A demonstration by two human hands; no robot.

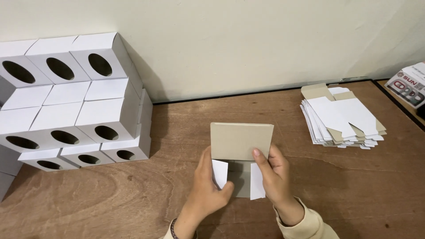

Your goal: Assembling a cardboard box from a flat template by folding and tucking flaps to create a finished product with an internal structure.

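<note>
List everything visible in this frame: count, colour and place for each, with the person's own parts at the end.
Half-folded box: one, grey-brown inside with white flaps, table centre, held in both hands.
Stack of assembled boxes: roughly a dozen visible, white with oval cut-outs, piled at the left against the wall; exact count unclear.
Pile of flat box blanks: many, white with grey-brown undersides, right side of the table.
Printed carton: one, white with red and dark print, far right edge, partly cut off.
Table: one, brown wood.
Wall: cream, behind the table.
Left hand: one, on the box's left flap, dark band at the wrist.
Right hand: one, on the right flap, cream sleeve.
</note>
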